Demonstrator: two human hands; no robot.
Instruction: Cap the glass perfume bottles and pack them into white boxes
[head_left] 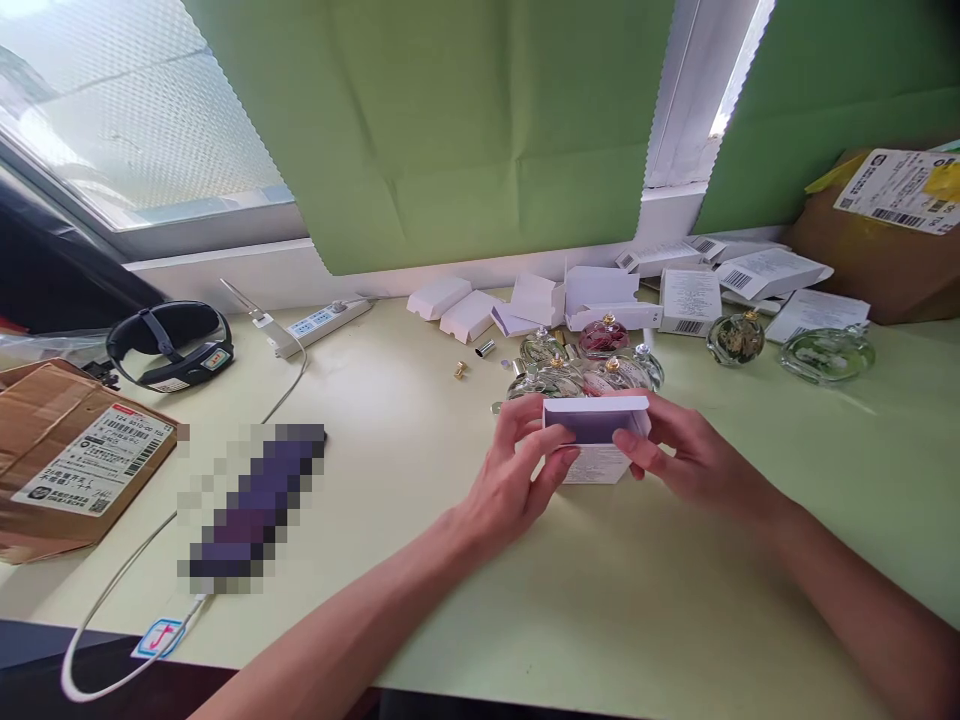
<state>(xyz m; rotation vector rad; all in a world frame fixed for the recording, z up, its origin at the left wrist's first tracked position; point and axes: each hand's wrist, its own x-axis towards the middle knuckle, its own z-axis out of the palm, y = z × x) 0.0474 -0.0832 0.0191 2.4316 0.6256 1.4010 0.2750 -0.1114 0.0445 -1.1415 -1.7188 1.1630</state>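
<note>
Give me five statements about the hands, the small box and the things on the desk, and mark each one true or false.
1. Both hands hold the small white box: the left hand and the right hand. True.
2. The box is sealed shut. False: its top flap stands open and the inside shows.
3. Glass bottles stand just behind the box. True.
4. The power strip lies at the right edge of the desk. False: it lies at the back left, near the window.
5. A brown cardboard parcel with a printed label lies on the left. True.
</note>
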